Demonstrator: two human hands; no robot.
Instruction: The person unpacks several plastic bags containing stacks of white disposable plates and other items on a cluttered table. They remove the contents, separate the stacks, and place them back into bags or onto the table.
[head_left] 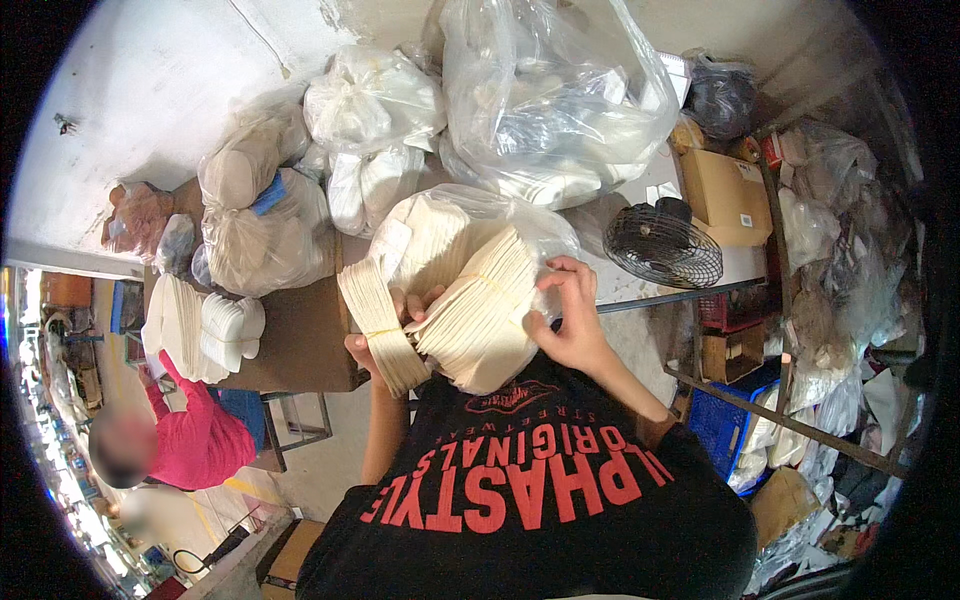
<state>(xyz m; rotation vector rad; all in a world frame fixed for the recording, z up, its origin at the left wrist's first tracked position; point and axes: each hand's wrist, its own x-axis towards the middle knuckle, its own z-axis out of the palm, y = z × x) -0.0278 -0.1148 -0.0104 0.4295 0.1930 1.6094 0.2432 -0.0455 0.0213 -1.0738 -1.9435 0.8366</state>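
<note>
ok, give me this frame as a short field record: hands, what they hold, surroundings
left hand: under and behind a banded bundle of cream flat pieces, fingers showing between the two bundles
right hand: gripping the right edge of a larger cream fanned stack
behind stack: clear plastic bag of the same cream pieces
table: brown tabletop with knotted clear bags of white goods
right side: black round wire fan, brown cardboard box, blue plastic crate
lower left: another person in a pink top
</note>
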